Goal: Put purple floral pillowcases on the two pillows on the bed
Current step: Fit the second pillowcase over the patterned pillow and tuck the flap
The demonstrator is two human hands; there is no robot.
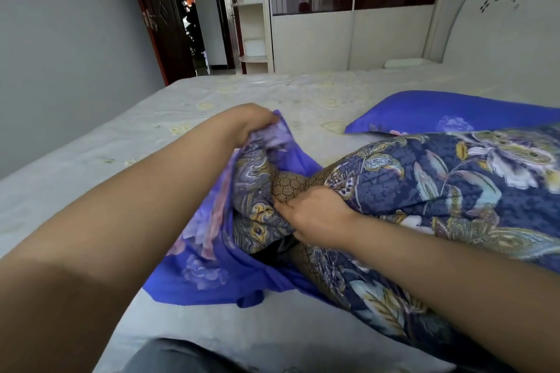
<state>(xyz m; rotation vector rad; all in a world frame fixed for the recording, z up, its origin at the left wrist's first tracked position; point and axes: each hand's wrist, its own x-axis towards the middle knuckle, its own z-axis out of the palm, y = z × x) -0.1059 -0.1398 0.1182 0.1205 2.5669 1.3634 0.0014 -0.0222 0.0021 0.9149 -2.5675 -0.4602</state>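
At far left, a grey wall is meeting a dark red door [163, 13] that is standing open on a corridor. Moving right, the left hand [253, 122] is gripping the bunched mouth of a purple floral pillowcase [200, 254], fingers curled into the cloth and lifting its upper edge off the bed [91, 166]; the rest of the case is lying slack and creased on the pale, faintly patterned sheet. Next, the right hand [313, 215] is pinching the gathered end of a dark blue paisley pillow [454, 191] and feeding that end into the opening, so the pillow's corner is sitting just inside the case while its bulk is stretching away to the right, uncovered. Behind it, a second pillow, already in purple [448, 113], is lying flat near the headboard [497, 6], with a cream wardrobe [348, 33] beyond.

The step in hand appears to be insertion for the remaining pillow. To do it well, the left hand should be holding the mouth wide and taut while the right is driving one pillow corner deep into a far corner of the case; then the fabric can be drawn along evenly, avoiding twisted seams. The case looks thin, smooth and slippery, draping in soft folds; the pillow looks plump, compressible and densely printed, with a honeycomb-patterned band at the squeezed neck.
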